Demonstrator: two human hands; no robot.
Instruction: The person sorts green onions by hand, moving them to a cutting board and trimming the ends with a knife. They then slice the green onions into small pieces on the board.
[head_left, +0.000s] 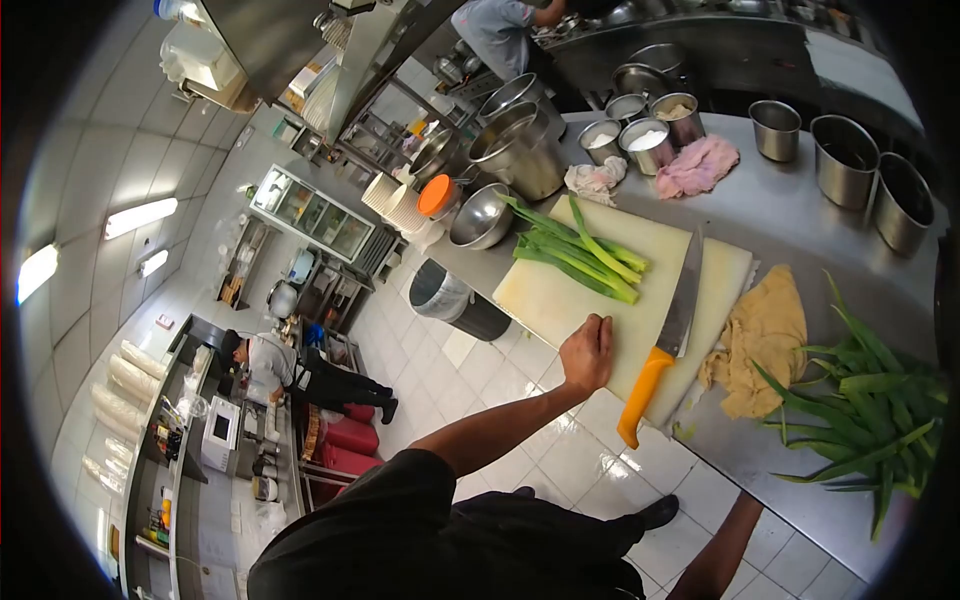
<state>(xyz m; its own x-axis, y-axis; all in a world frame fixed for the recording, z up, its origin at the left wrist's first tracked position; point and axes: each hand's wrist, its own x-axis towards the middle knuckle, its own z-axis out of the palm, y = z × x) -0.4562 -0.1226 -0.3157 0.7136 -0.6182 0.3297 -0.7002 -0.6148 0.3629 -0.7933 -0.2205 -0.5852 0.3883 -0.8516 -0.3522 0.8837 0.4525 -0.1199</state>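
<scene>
My left hand is curled closed at the near edge of a white cutting board, and nothing shows in its fingers. Several cut green onion stalks lie on the board just beyond that hand. To its right, a large knife with an orange handle rests across the board, its handle end past the edge. Of my right arm only the forearm shows; the hand is hidden at the table edge. Right of the board are a crumpled tan cloth and a heap of green onion leaves.
Metal containers, a pink cloth and a white cloth stand or lie along the table's far side. A steel bowl sits left of the board. Below is a lined bin. Two other people are farther off.
</scene>
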